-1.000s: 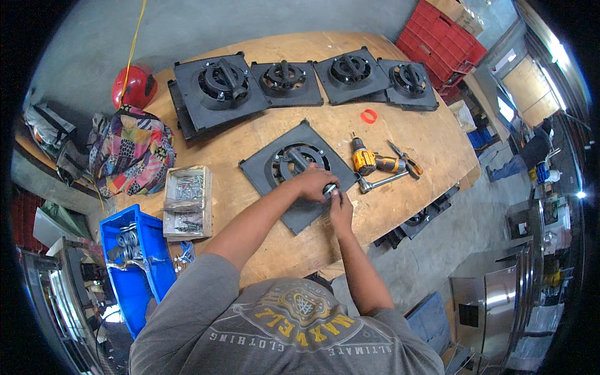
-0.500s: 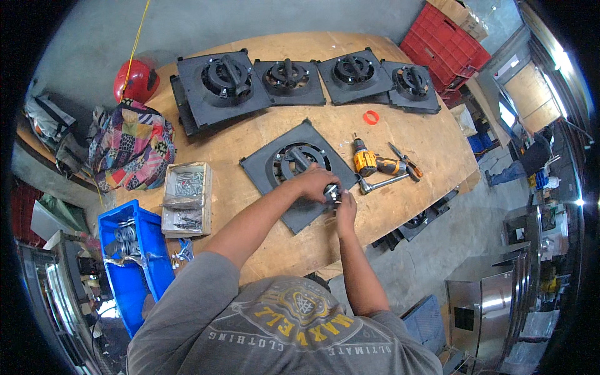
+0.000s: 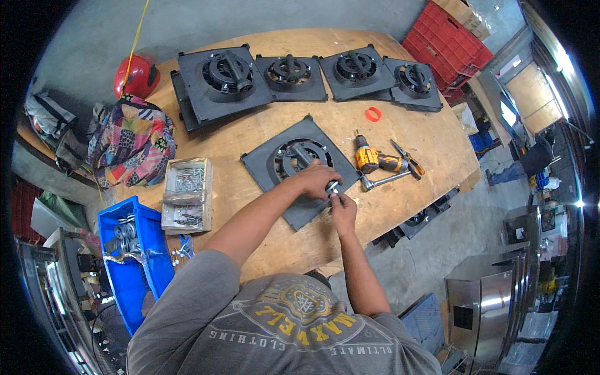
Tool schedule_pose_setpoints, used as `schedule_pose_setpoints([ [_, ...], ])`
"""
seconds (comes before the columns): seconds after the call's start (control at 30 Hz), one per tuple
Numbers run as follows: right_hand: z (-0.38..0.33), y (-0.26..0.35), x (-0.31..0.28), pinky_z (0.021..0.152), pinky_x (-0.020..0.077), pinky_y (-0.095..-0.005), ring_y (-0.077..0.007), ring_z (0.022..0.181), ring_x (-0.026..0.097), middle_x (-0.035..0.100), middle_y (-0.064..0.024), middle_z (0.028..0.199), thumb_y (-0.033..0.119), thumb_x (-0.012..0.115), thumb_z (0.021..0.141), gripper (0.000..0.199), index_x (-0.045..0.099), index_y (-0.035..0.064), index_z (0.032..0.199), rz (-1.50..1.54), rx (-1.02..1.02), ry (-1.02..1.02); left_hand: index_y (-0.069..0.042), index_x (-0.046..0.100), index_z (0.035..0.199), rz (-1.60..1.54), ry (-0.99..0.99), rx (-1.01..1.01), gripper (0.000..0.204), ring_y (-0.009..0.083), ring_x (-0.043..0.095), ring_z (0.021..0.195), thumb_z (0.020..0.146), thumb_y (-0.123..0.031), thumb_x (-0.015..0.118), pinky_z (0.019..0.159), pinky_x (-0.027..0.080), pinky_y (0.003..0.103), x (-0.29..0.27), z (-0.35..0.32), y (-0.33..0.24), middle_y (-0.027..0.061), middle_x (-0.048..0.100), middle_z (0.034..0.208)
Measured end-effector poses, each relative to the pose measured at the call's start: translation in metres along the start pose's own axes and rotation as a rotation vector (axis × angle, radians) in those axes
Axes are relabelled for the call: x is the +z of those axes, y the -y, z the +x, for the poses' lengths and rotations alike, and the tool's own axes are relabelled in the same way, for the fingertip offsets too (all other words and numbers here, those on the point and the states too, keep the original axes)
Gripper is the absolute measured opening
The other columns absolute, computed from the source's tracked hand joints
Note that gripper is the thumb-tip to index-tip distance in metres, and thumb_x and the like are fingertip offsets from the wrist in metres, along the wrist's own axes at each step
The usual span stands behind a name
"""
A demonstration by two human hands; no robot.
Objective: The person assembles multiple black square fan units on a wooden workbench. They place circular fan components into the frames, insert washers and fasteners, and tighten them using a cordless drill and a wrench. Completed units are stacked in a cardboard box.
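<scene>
A square black plate with a round slotted centre lies turned cornerwise on the wooden table before me. My left hand is wrapped round the near end of the black tube-like part that crosses its centre. A small silvery piece shows at the end of that part, between my hands. My right hand is closed in a pinch against this end; its fingers hide whatever they hold. To the right lie a yellow and black cordless drill, a ratchet wrench and pliers.
Several similar black plates line the table's back. A red ring lies before them. On the left are a box of screws, a blue bin with metal parts, a patchwork bag and a red helmet. A person is far right.
My right hand has moved slightly left, up against the end of the black part, its fingers closing in. My left hand keeps its grip.
</scene>
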State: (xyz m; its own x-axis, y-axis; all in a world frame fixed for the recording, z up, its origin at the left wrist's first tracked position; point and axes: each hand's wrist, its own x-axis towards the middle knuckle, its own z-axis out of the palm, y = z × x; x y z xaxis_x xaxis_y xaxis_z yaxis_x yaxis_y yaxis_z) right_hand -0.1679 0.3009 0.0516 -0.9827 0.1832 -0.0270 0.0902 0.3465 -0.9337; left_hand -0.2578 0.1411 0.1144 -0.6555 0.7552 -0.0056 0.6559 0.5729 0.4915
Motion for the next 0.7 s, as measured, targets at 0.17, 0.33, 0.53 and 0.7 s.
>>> schedule_pose_setpoints([
  [0.17, 0.013, 0.01, -0.014, 0.046, 0.0386, -0.0246, -0.0096, 0.054, 0.054, 0.062, -0.0041, 0.071, 0.022, 0.06, 0.096, 0.026, 0.067, -0.0031, 0.094, 0.246, 0.137, 0.069, -0.02, 0.063, 0.122, 0.001, -0.003, -0.003, 0.061, 0.0283, 0.059, 0.113, 0.064, -0.028, 0.082, 0.1, 0.034, 0.046, 0.002, 0.001, 0.002, 0.0064, 0.066, 0.112],
  [0.33, 0.014, 0.025, -0.024, 0.06, 0.0485, -0.0296, -0.0147, 0.066, 0.06, 0.068, -0.0107, 0.084, 0.016, 0.058, 0.095, 0.026, 0.066, -0.0071, 0.104, 0.266, 0.203, -0.006, -0.022, 0.063, 0.121, -0.027, 0.012, 0.001, 0.063, 0.0283, 0.059, 0.112, 0.061, -0.026, 0.083, 0.1, 0.034, 0.045, 0.003, 0.001, 0.003, 0.0056, 0.065, 0.109],
  [0.53, -0.004, 0.021, -0.02, 0.068, 0.0522, -0.0347, -0.0223, 0.075, 0.067, 0.069, -0.0175, 0.097, 0.018, 0.067, 0.089, 0.031, 0.066, -0.0001, 0.115, -0.442, -0.333, -0.053, -0.02, 0.063, 0.122, -0.012, 0.009, -0.008, 0.062, 0.0283, 0.059, 0.114, 0.063, -0.026, 0.082, 0.1, 0.035, 0.045, 0.005, 0.002, 0.004, 0.007, 0.066, 0.114],
  [0.7, 0.011, 0.007, -0.01, 0.063, 0.0503, -0.0332, -0.0188, 0.072, 0.065, 0.069, -0.0129, 0.093, 0.023, 0.067, 0.091, 0.034, 0.065, -0.003, 0.113, -0.341, -0.201, -0.037, -0.021, 0.063, 0.12, -0.007, -0.013, 0.018, 0.059, 0.0289, 0.059, 0.112, 0.064, -0.026, 0.081, 0.1, 0.034, 0.046, 0.009, 0.003, 0.008, 0.006, 0.065, 0.11],
])
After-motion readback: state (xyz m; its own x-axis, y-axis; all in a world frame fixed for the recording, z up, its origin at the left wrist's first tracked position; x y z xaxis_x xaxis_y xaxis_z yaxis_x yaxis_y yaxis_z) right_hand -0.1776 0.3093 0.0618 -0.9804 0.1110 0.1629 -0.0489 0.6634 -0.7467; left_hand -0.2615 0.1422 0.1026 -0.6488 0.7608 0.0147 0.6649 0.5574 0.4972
